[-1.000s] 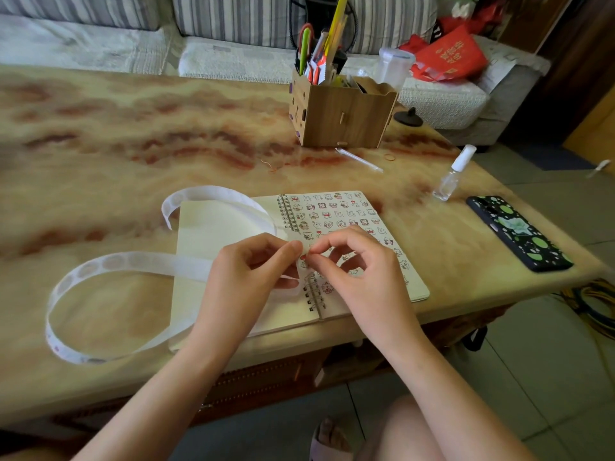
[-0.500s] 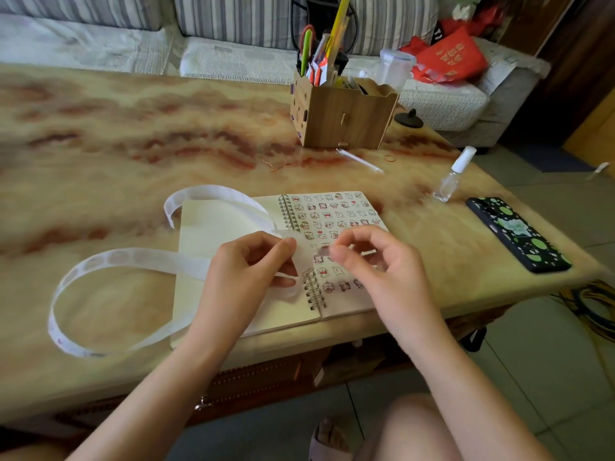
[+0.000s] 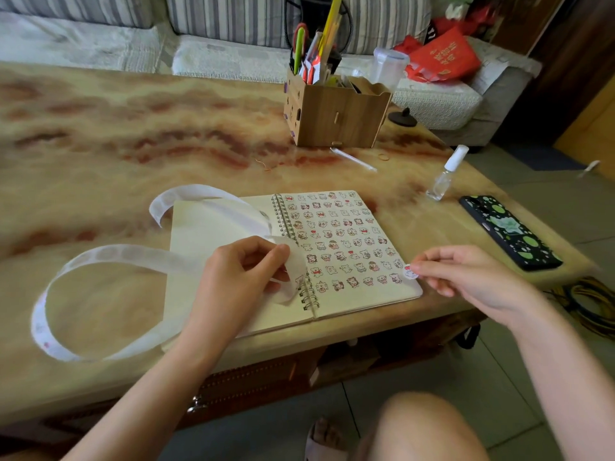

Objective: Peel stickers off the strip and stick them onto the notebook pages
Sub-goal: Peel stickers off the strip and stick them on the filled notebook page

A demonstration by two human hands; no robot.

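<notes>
I count two hands, one notebook, one strip, one loose sticker. The left hand point(image 3: 239, 281) has its fingers curled, thumb and fingers pinching the white sticker strip point(image 3: 133, 257) just over the notebook's spiral. The strip loops out wide toward the table's left near edge, and its other end curls over the blank left page. The right hand point(image 3: 466, 277) pinches one round sticker point(image 3: 410, 271) between thumb and forefinger, its other fingers loosely bent. The sticker sits at the outer edge of the right page, near that page's near corner; I can't tell whether it touches the paper. One spiral notebook point(image 3: 216, 234) lies open at the near edge of the table point(image 3: 133, 128). Its right page point(image 3: 342, 241) is filled with rows of small cartoon stickers, too small to count reliably.

Toward the far right there is one wooden pen holder point(image 3: 336, 118) stuffed with pens. At the right edge stands one clear spray bottle point(image 3: 446, 176). One phone point(image 3: 509, 232) in a black case with green spots lies by the near right corner. One red bag point(image 3: 442, 58) lies on the sofa behind; its yellow writing is unreadable. No brand is legible.
</notes>
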